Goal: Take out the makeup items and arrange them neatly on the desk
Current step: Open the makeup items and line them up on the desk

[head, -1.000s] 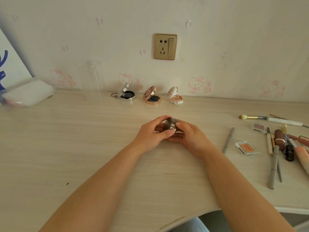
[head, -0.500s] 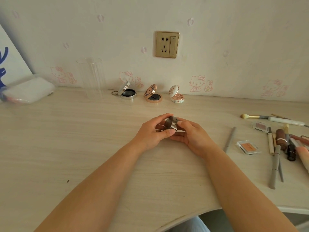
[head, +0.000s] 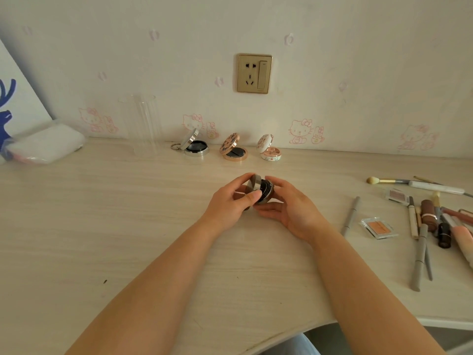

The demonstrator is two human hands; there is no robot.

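Note:
A small round brown compact (head: 263, 192) with a silver lid is held over the middle of the desk (head: 128, 226). My left hand (head: 230, 204) grips the lid side, thumb in front, and the lid stands partly open. My right hand (head: 291, 208) cups the dark base from the right, its fingers curled round it. Three open compacts stand in a row by the wall: a silver compact (head: 194, 146), a rose-gold compact (head: 234, 151) and a white floral compact (head: 268, 151).
A clear plastic cylinder (head: 143, 124) stands left of the row, and a white pouch (head: 43, 147) lies at the far left. At the right lie a brush (head: 389, 181), grey pencils (head: 419, 257), a peach blush pan (head: 378, 226), lipsticks (head: 428, 216) and other tubes.
The lid of the held compact has swung open a little, showing the dark inside. Both hands stay at the same spot over the desk.

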